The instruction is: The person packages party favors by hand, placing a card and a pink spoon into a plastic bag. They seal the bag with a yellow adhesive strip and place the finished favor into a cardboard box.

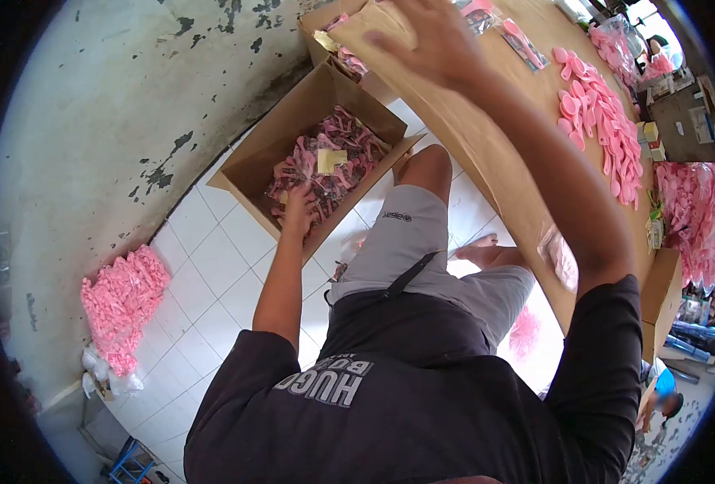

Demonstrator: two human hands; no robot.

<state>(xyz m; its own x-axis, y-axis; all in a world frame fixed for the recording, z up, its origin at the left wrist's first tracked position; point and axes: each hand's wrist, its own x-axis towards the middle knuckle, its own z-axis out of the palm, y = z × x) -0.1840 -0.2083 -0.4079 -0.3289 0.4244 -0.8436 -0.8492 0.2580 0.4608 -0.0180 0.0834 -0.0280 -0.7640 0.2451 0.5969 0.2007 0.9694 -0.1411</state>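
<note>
My left hand (298,211) reaches down into an open cardboard box (252,157) and touches the pink packets (345,133) heaped inside; its fingertips blend in with them, so their grip is unclear. A pale yellow piece (331,161) lies on the heap. Over the near end of the brown-covered table (454,121), my right hand (426,40) is raised with thumb and fingers apart, partly cut off by the top edge, holding nothing visible. Right of it, a packaged pink spoon (522,43) and a pile of loose pink spoons (603,121) lie on the table.
A pink heap (125,306) sits on the tiled floor by the wall at left. Large bags of pink items (694,214) stand beyond the table, near a cardboard box (662,298). Another person (662,395) is at the lower right. My legs are between box and table.
</note>
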